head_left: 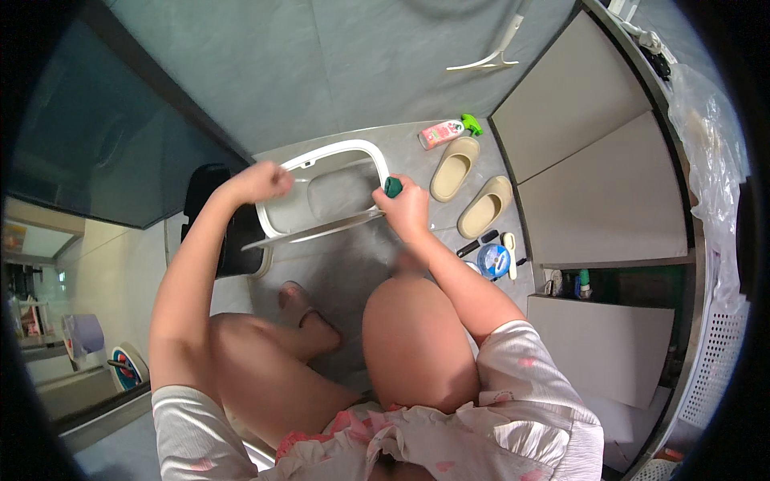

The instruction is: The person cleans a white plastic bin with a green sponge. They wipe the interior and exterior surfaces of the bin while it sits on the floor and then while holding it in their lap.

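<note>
A white plastic frame with a rounded rim (361, 145), apparently part of a bin, is in front of me above the tiled floor. A thin flat panel (319, 230) extends along its near side. My right hand (408, 204) grips a small dark green roll (393, 187) at the frame's right corner, close to the panel's end. My left hand (258, 182) is over the left rim, its fingers curled and blurred. A thin pale streak shows beside those fingertips; whether the hand holds anything is unclear. The black bin body (236, 243) stands under my left forearm.
Beige slippers (455, 169) lie at the right, below a pink spray bottle (442, 133) with a green trigger. A blue-lidded round container (493, 260), a black-handled item (478, 243) and a white brush (509, 252) lie nearby. Grey cabinet doors (601, 198) border the right side.
</note>
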`<state>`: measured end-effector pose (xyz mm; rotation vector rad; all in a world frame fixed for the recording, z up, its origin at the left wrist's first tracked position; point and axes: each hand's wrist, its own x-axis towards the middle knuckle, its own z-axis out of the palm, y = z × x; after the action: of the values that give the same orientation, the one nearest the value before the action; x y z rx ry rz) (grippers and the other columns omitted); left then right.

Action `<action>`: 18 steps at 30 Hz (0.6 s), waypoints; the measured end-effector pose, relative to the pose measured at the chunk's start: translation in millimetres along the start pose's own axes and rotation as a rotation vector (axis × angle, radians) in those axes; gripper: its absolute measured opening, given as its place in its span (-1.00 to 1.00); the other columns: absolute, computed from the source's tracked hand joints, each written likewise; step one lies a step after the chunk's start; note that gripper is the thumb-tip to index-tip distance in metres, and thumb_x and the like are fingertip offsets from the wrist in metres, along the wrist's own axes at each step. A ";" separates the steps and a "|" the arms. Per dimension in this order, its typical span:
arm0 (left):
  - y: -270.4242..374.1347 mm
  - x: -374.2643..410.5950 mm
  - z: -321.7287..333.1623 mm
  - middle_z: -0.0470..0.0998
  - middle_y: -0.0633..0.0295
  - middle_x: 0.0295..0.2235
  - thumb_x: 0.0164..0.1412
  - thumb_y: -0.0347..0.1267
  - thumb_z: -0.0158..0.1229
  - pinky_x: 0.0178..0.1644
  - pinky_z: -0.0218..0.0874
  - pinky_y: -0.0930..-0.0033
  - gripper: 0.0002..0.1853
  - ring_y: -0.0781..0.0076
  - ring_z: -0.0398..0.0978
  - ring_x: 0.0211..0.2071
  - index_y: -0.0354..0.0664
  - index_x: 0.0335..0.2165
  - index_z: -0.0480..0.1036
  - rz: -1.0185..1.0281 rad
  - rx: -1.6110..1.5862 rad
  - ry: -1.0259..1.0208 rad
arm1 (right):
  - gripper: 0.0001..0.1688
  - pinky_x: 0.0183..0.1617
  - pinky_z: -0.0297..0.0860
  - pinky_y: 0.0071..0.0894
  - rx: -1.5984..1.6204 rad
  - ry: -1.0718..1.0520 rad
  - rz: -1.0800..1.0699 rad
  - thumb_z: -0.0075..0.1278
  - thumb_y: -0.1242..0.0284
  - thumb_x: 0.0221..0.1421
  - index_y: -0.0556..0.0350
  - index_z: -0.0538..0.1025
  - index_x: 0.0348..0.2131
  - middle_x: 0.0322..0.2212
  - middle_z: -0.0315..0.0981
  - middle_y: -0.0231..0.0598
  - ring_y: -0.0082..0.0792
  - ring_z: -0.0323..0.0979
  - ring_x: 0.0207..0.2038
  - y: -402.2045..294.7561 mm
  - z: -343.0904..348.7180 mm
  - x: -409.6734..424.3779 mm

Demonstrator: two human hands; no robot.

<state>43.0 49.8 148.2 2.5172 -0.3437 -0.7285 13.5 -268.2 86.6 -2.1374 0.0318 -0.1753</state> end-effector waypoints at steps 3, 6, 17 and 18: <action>64.1 22.0 6.6 0.57 0.14 -0.26 0.22 0.04 0.12 -0.12 0.35 0.26 -0.42 0.30 0.53 -0.28 -0.32 -0.15 0.52 -0.172 -0.256 0.049 | -0.61 -0.30 0.49 -0.14 -0.080 0.078 -0.223 0.18 0.32 -0.15 0.20 0.61 -0.30 -0.46 0.58 0.01 0.00 0.56 -0.43 -16.6 11.9 -1.7; 121.3 25.9 34.5 0.53 0.12 -0.24 0.35 0.09 -0.13 -0.17 0.41 0.25 -0.33 0.33 0.53 -0.37 -0.39 -0.03 0.35 -0.231 -0.981 0.114 | -0.60 -0.27 0.51 -0.17 -0.156 0.053 -0.427 0.21 0.34 -0.15 0.15 0.60 -0.26 -0.39 0.60 -0.06 -0.07 0.58 -0.36 -43.6 21.4 -16.9; 113.9 -41.4 30.3 0.53 0.08 -0.04 0.47 -0.12 -0.38 0.04 0.37 0.22 -0.46 0.29 0.53 -0.06 -0.33 0.06 0.32 -0.104 -1.774 0.384 | -0.55 -0.21 0.36 -0.42 0.616 -0.109 -0.150 -0.05 0.45 0.20 0.23 0.24 0.03 -0.33 0.42 -0.15 -0.43 0.38 -0.32 -117.6 -47.3 -6.9; 117.1 -43.8 28.3 0.52 0.07 -0.02 0.47 -0.14 -0.36 0.06 0.35 0.23 -0.47 0.28 0.52 -0.04 -0.33 0.06 0.33 -0.062 -1.802 0.405 | -0.56 -0.19 0.36 -0.41 0.540 -0.091 -0.211 -0.06 0.45 0.20 0.23 0.23 0.02 -0.30 0.42 -0.10 -0.40 0.39 -0.30 -122.6 -54.0 3.0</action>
<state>-20.7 -44.4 207.5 0.8623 0.4160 -0.2173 3.4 -247.0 218.4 -1.6033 -0.2671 -0.1854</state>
